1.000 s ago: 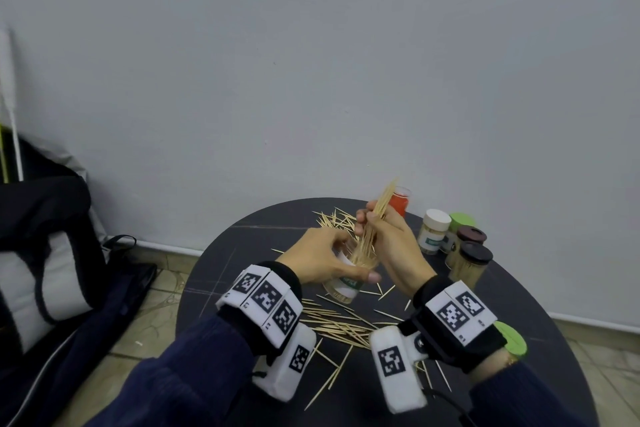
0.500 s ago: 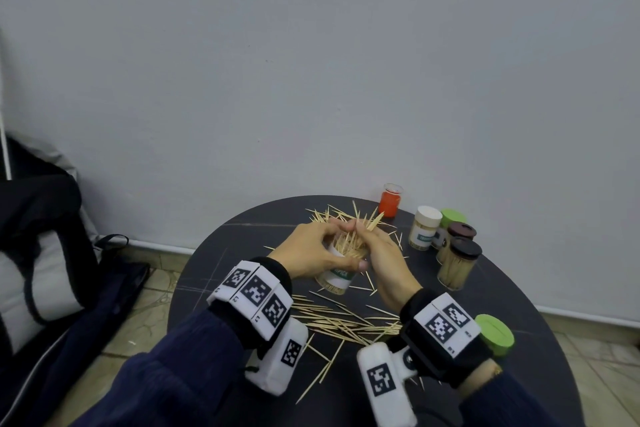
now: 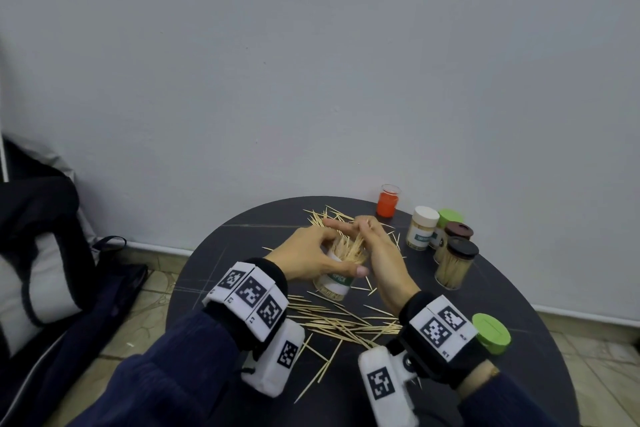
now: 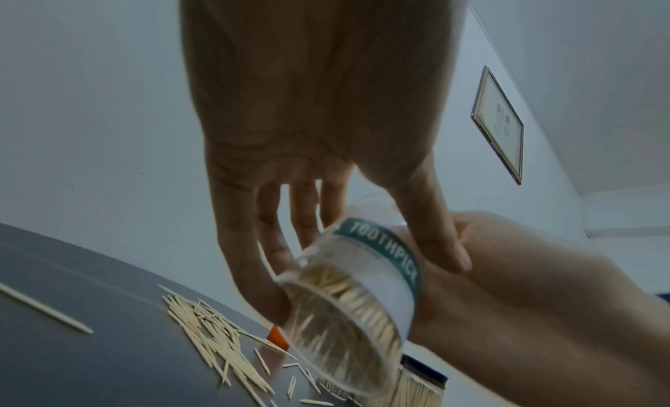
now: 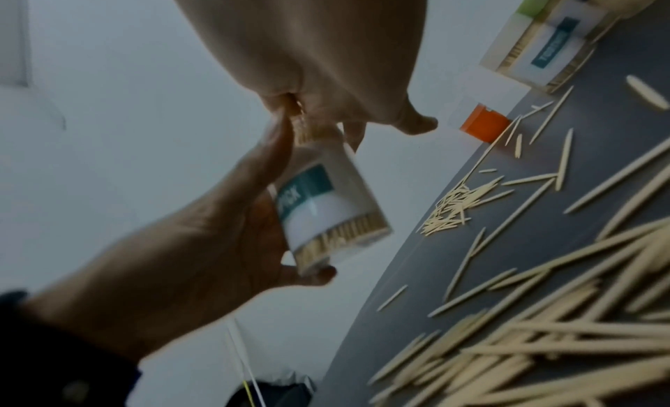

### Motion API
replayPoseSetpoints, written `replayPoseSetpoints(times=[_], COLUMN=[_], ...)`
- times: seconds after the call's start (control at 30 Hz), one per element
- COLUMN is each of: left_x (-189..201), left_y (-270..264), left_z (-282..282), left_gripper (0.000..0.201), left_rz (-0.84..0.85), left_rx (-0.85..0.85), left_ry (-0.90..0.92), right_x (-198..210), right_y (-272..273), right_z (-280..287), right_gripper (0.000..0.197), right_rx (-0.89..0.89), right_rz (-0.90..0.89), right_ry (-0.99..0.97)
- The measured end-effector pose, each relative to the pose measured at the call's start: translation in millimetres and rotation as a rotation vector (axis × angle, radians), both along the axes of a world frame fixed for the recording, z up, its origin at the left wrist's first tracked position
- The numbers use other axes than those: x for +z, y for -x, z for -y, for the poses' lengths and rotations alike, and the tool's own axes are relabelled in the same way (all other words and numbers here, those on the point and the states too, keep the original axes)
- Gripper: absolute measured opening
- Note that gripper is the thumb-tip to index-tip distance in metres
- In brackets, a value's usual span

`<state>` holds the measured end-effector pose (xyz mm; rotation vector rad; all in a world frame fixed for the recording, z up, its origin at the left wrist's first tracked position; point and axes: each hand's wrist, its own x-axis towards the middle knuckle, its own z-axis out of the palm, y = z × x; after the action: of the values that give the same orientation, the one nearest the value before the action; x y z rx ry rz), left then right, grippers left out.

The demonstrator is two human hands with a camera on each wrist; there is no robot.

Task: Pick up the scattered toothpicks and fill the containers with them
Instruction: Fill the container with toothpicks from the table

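My left hand (image 3: 308, 256) grips a clear toothpick container (image 3: 336, 282) with a white and teal label, tilted above the dark round table (image 3: 526, 378). In the left wrist view its thumb lies across the label of the container (image 4: 380, 272), which holds toothpicks. My right hand (image 3: 381, 253) is at the container's mouth and pinches a bundle of toothpicks (image 3: 348, 248) that fans out of the opening. The right wrist view shows the bundle (image 5: 308, 132) between the fingertips, above the container (image 5: 326, 207). Loose toothpicks (image 3: 339, 322) lie in front of the hands, and a second pile (image 3: 329, 217) lies behind them.
An orange cup (image 3: 388, 201) stands at the table's far edge. To the right are a white-lidded jar (image 3: 422, 229), a green-lidded jar (image 3: 449, 217) and two brown-lidded jars (image 3: 455, 262) of toothpicks. A loose green lid (image 3: 491, 333) lies near my right wrist. A black bag (image 3: 41, 236) sits on the floor, left.
The right hand has brought the toothpick bundle down from above the container into its mouth. The left hand has kept hold of the container.
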<state>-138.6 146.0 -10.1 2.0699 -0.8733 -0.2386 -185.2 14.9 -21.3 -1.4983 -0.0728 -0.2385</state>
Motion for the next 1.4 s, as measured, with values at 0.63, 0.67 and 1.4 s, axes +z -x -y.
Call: replayPoseSetpoints(times=[0.63,0.67,1.4], left_x=[3,2,3], left_y=[-3,-3,-4], left_z=[-6,-6,-10], left_gripper=[0.051,0.05,0.047], left_rz=[0.017,0.012,-0.003], left_rx=[0.004,0.005,0.013], left_ry=[0.024,0.015,0.018], right_x=[4,6,0], right_y=[10,11,3], right_z=[7,7,1], right_gripper=[0.016,0.017,0.026], right_rx=[0.002,-0.002,-0.095], right_rz=[0.017,0.016,-0.079], right_ry=[0.167,0.17,0.044])
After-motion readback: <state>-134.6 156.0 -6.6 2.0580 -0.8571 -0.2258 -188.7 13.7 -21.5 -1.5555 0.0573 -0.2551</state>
